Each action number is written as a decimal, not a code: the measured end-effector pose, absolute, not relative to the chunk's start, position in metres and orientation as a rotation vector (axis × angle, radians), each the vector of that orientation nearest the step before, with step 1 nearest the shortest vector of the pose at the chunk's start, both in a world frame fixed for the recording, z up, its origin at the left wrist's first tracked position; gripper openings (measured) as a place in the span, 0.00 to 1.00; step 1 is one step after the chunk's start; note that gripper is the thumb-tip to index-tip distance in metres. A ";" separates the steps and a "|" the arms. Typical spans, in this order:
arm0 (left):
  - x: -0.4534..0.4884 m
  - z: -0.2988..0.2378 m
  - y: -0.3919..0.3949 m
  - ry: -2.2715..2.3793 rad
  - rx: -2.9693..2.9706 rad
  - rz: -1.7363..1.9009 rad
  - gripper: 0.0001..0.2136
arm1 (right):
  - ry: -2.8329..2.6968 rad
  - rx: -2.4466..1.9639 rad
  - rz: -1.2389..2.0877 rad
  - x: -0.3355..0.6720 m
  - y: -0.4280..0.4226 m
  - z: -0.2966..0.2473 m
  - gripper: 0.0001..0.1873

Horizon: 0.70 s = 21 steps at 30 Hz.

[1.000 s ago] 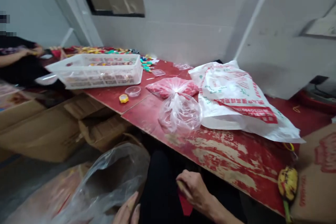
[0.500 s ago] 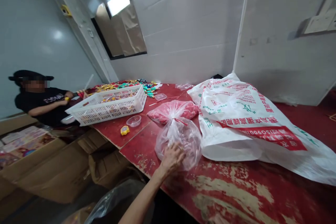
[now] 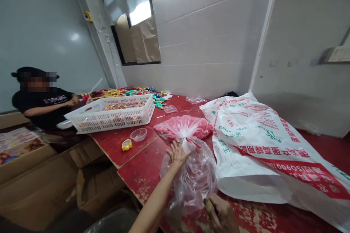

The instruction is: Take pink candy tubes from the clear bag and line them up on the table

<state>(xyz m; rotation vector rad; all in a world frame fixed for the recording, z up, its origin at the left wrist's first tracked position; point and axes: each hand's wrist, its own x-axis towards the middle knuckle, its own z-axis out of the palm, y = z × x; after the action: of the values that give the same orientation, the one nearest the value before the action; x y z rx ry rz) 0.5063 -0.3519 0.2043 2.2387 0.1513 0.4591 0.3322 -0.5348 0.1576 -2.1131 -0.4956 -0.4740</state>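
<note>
A clear plastic bag [image 3: 195,167] lies on the red table, with pink pieces [image 3: 182,125] in its far part. A red tie [image 3: 191,141] cinches its neck, and the loose near part spreads towards me. My left hand [image 3: 178,153] rests on the bag just below the tie, fingers spread. At the near end of the loose plastic, my right hand [image 3: 221,213] is closed, its thumb and fingers at the bag's edge. What lies inside that fist is partly hidden.
A white woven sack [image 3: 254,134] lies to the right. Left stand a white plastic crate [image 3: 112,122], a clear tub [image 3: 138,134] and a yellow tape measure [image 3: 127,145]. Cardboard boxes [image 3: 41,174] fill the floor at left. Beyond them sits a co-worker [image 3: 43,102].
My left hand has moved up to the tie and its fingers have spread. My right hand has come into view at the bag's near end. The loose plastic now stretches nearer to me.
</note>
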 end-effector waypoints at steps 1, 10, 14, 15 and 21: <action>0.509 0.194 -0.352 0.154 2.272 0.398 0.33 | -0.497 -2.131 -0.469 0.344 -0.529 0.164 0.23; 0.488 0.146 -0.333 0.045 2.347 0.418 0.21 | -0.124 -2.581 -0.247 0.467 -0.461 0.200 0.13; 0.488 0.140 -0.331 0.023 2.372 0.498 0.22 | -0.034 -2.629 -0.254 0.505 -0.441 0.195 0.14; 0.488 0.139 -0.331 0.021 2.382 0.517 0.22 | -0.043 -2.621 -0.261 0.510 -0.440 0.192 0.14; 0.485 0.136 -0.332 0.035 2.546 0.600 0.22 | -0.243 -2.441 -0.288 0.516 -0.449 0.181 0.14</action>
<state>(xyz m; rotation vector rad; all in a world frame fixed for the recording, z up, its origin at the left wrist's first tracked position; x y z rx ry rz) 0.4852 -0.3324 0.1358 2.5459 0.0354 0.5997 0.5158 -0.4494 0.1807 -2.4409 -0.2426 -0.2877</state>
